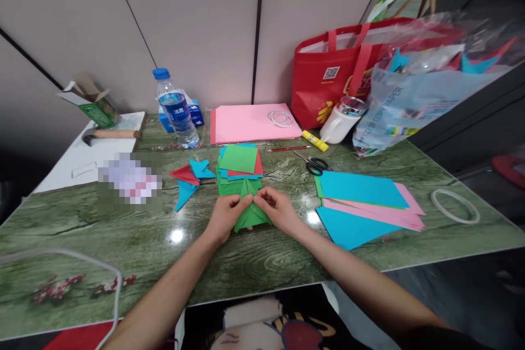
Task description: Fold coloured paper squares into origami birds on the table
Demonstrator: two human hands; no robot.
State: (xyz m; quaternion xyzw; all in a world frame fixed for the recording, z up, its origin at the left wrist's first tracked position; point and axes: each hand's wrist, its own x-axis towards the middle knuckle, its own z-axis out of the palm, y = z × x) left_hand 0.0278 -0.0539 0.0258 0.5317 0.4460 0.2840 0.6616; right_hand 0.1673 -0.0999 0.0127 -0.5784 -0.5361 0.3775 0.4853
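Note:
Between my hands is a folded piece of green paper with a pointed top and creased, flared lower edges. My left hand grips its left side, thumb on top and fingers partly hidden beneath. On the right side, my right hand pinches the paper near its middle with thumb and forefinger. Just beyond lies a stack of square paper sheets in green, blue and red. Folded red and blue paper pieces rest to the left of the stack.
Scissors, a pencil and a glue stick lie beyond my right hand. Blue and pink sheets are at right. A water bottle, pink paper, white mug and red bag stand along the back. A hammer lies left.

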